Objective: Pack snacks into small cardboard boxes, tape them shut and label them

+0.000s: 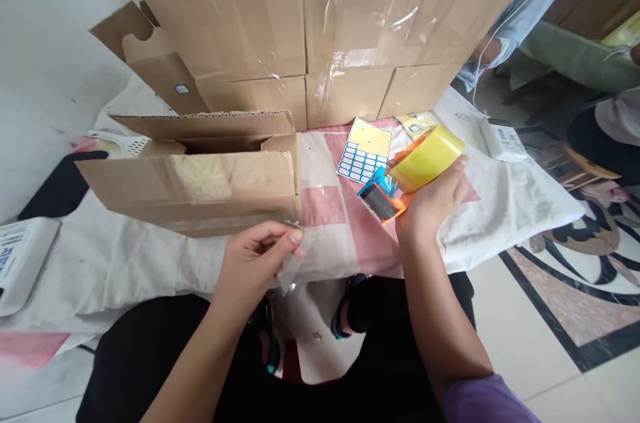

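Observation:
My right hand is closed round a tape dispenser with an orange and blue frame and a yellow roll of tape, held just above the white and pink cloth. Lower down, my left hand pinches a small piece of clear tape between thumb and fingers, right in front of a small cardboard box. That box lies on the cloth with its top flaps partly open. A sheet of blue-edged labels rests on the cloth behind the dispenser.
Behind the cloth rises a wall of stacked cardboard cartons wrapped in clear film. A loose cardboard flap leans at the left. A white packet lies at the cloth's right end. Another person sits at the far right. Tiled floor lies to the right.

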`<state>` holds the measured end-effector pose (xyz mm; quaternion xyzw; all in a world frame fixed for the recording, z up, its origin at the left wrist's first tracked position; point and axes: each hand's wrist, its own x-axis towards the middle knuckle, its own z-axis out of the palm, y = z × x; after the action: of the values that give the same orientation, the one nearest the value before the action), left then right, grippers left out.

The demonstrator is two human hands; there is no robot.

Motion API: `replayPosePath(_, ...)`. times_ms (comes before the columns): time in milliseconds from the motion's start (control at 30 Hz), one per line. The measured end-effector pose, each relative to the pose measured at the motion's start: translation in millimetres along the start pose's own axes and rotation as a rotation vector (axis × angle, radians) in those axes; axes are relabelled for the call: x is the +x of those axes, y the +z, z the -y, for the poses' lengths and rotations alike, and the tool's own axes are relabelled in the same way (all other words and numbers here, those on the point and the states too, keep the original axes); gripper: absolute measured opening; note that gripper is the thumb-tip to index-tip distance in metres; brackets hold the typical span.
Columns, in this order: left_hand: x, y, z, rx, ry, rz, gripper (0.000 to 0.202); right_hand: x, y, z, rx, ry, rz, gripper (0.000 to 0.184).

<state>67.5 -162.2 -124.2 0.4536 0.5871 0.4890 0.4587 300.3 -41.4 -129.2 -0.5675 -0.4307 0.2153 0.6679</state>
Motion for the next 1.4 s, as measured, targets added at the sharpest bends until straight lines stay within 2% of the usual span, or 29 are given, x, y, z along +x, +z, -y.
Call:
replayPosePath(67,0,1.8,-3,-0.011,0.025,-0.035,0.022,7,2,-4,0.06,-0.003,-0.099,0.06)
replayPosePath(100,-1,3.2,-5,-0.014,0.041,-0.056,0.021,10,3,-6,0.064,-0.007,-0.107,0.059)
replayPosePath(267,-5,10.0,-19,-0.031,0.087,-0.138,0.015,32,-1,-27,-0.028,0.031,-0.029,0.065)
replayPosePath(400,-9,9.7,-26,-0.014,0.11,-0.168,0.015,53,-17,-40,-0.155,0.095,0.013,0.058)
replayPosePath(500,-12,6.0,-28,0.005,0.16,-0.165,0.021,65,-34,-39,-0.291,0.136,0.068,0.05)
replayPosePath(567,-15,3.2,-28,0.002,0.176,-0.177,0.023,62,-42,-27,-0.493,0.141,0.091,0.039)
replayPosePath(633,-19,0.6,-28,-0.006,0.188,-0.178,0.024,44,-44,-3,-0.683,0.056,0.088,0.026)
replayPosePath(700,-22,-1.6,-28,-0.021,0.226,-0.158,0.029,11,-42,31,-0.674,-0.124,0.187,0.028)
replayPosePath(733,-24,-2.5,-27,-0.033,0.263,-0.144,0.032,-9,-40,51,-0.57,-0.215,0.33,0.028)
replayPosePath(800,-26,-3.7,-25,-0.043,0.343,-0.112,0.038,-51,-35,87,-0.326,-0.368,0.754,0.026)
replayPosePath(833,-27,-4.0,-25,-0.036,0.381,-0.094,0.039,-70,-33,102,-0.243,-0.409,0.9,0.022)
replayPosePath(900,-30,-3.9,-25,-0.002,0.432,-0.062,0.038,-99,-30,121,-0.147,-0.461,1.008,0.018)
replayPosePath(967,-36,-2.9,-27,0.031,0.461,-0.046,0.036,-114,-30,128,-0.124,-0.505,0.959,0.015)
replayPosePath(1067,-46,-1.1,-30,0.075,0.487,-0.054,0.04,-122,-33,126,-0.179,-0.608,0.869,0.014)
replayPosePath(1233,-48,-6.3,-26,0.212,0.488,-0.097,0.051,-137,-45,143,-0.378,-0.893,0.726,0.019)
replayPosePath(1300,-41,-14.4,-22,0.188,0.448,-0.161,0.051,-144,-50,157,-0.366,-0.964,0.719,0.019)
replayPosePath(1400,-32,-31.1,-19,0.085,0.387,-0.261,0.052,-146,-51,173,-0.308,-0.937,0.781,0.015)
